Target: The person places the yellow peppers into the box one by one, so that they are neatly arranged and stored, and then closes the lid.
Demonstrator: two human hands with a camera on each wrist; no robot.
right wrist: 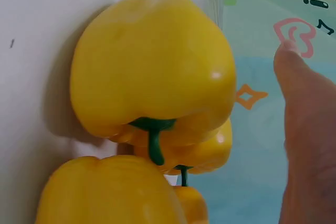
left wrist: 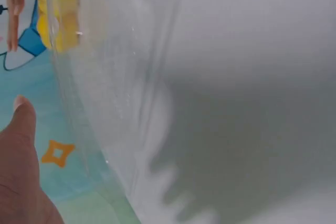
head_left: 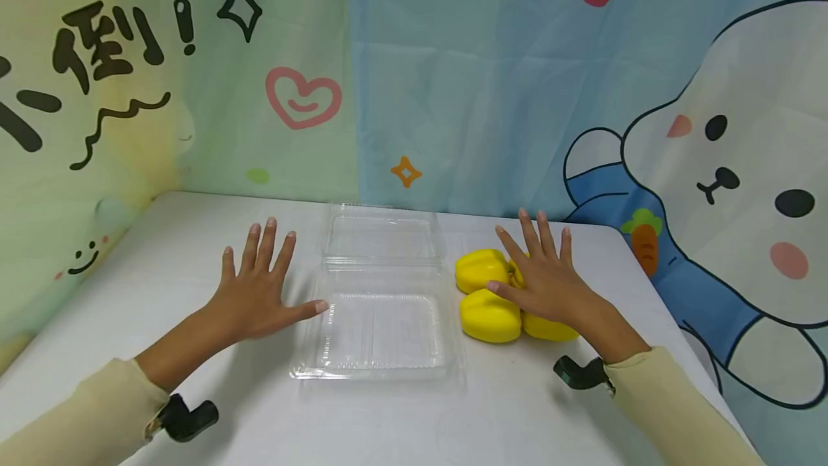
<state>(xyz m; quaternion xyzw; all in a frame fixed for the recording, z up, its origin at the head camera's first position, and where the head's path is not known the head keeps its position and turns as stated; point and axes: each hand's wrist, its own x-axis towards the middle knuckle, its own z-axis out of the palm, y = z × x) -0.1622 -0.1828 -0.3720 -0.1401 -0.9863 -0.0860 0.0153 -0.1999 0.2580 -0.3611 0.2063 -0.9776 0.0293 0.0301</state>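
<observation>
Fingers spread wide, my left hand [head_left: 255,299] hovers over the table beside a clear plastic clamshell box [head_left: 382,372], its thumb near the box's left side. The box lies unfolded, with its lid [head_left: 382,236] toward the back. My right hand [head_left: 550,282], also spread, is above a cluster of several yellow bell peppers [head_left: 490,316] just right of the box and partly covers them. In the right wrist view, a yellow bell pepper [right wrist: 152,66] with a green stem fills the middle, and the right thumb [right wrist: 304,108] stands apart from it. Neither hand holds anything.
A white tabletop [head_left: 388,430] spreads under everything. Behind it hangs a printed cloth [head_left: 466,92] with hearts, lettering and a cartoon bear, meeting the table's back edge. Black wrist cameras [head_left: 187,419] are strapped at both sleeves.
</observation>
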